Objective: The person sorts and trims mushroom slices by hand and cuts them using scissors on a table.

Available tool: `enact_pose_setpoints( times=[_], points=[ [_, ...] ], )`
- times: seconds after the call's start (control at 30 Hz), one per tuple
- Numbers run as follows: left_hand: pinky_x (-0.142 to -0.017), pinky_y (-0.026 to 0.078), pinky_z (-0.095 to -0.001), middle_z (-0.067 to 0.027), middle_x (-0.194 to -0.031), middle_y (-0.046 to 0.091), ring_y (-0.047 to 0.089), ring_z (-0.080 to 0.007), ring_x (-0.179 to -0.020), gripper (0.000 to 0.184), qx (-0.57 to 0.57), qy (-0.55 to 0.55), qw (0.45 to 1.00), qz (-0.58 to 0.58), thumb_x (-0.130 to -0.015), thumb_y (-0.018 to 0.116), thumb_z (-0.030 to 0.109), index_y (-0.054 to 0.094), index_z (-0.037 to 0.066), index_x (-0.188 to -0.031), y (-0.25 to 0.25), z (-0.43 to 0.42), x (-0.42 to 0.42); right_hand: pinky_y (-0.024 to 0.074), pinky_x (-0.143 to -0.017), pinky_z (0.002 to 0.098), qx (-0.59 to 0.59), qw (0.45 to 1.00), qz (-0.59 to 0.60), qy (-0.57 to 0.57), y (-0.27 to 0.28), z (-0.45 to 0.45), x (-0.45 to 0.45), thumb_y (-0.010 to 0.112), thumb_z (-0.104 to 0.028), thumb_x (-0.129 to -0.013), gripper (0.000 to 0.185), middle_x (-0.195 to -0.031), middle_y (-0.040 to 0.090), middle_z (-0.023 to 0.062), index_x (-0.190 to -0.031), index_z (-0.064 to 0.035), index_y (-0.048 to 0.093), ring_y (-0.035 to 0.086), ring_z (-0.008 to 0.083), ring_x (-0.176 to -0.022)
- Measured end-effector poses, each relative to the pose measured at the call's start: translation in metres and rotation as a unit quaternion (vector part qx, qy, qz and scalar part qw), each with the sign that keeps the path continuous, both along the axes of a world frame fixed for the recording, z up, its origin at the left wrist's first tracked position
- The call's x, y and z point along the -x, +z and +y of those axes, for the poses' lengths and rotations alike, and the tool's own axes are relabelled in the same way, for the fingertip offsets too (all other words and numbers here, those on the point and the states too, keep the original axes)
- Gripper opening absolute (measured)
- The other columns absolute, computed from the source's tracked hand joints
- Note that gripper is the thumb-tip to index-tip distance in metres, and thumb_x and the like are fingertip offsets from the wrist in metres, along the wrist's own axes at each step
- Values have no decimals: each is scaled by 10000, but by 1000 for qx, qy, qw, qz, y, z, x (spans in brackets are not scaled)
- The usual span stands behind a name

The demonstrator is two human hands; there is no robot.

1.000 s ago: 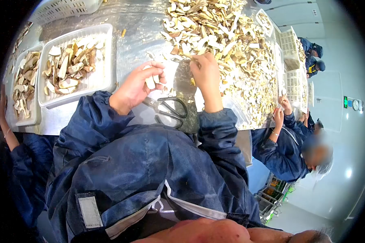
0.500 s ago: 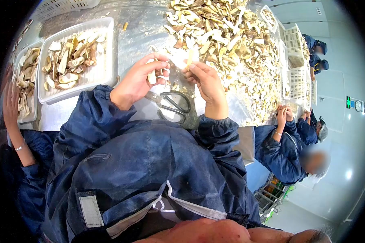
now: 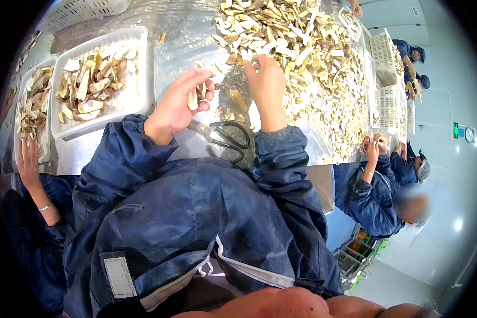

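My left hand (image 3: 183, 103) is closed round a dried mushroom slice (image 3: 193, 99), whose pale end sticks out below the fingers. My right hand (image 3: 266, 87) is at the near left edge of a large heap of mushroom slices (image 3: 307, 58), back of the hand up. Its curled fingers close at a pale mushroom slice (image 3: 245, 55); the palm side is hidden. Between the hands a brownish slice (image 3: 238, 99) shows over the table, slightly blurred. Black-handled scissors (image 3: 228, 140) lie just below, their blades toward my left hand.
A white tray of larger slices (image 3: 140, 79) stands left on the metal table (image 3: 177, 32). Beyond it is another filled tray (image 3: 45, 140), with a co-worker's hand (image 3: 28, 159) at its edge. White baskets (image 3: 389, 106) and other people line the right side.
My right hand has let go of its mushroom slice, turned over and moved up to the heap. A slice now shows between my hands. The left co-worker's hand has moved down toward the table edge.
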State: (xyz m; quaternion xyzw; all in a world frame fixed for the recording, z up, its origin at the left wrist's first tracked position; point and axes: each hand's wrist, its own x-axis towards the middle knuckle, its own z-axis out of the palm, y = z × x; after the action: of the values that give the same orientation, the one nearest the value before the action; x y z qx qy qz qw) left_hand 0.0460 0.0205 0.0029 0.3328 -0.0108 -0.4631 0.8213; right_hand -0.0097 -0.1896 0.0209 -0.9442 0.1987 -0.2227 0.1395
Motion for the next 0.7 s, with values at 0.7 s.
enact_pose_setpoints(
  times=[0.7],
  points=[
    [-533,418,-193,24,-870,606,548,-49,-724,180,-80,-110,983,-119,-965,679,246,642,88,-1045,11,-3,12,455,-581,305,-446,871,140,148,37,47,66,646,-220,-977,236,-698,645,74,-973,14,678,559,126,-631]
  ],
)
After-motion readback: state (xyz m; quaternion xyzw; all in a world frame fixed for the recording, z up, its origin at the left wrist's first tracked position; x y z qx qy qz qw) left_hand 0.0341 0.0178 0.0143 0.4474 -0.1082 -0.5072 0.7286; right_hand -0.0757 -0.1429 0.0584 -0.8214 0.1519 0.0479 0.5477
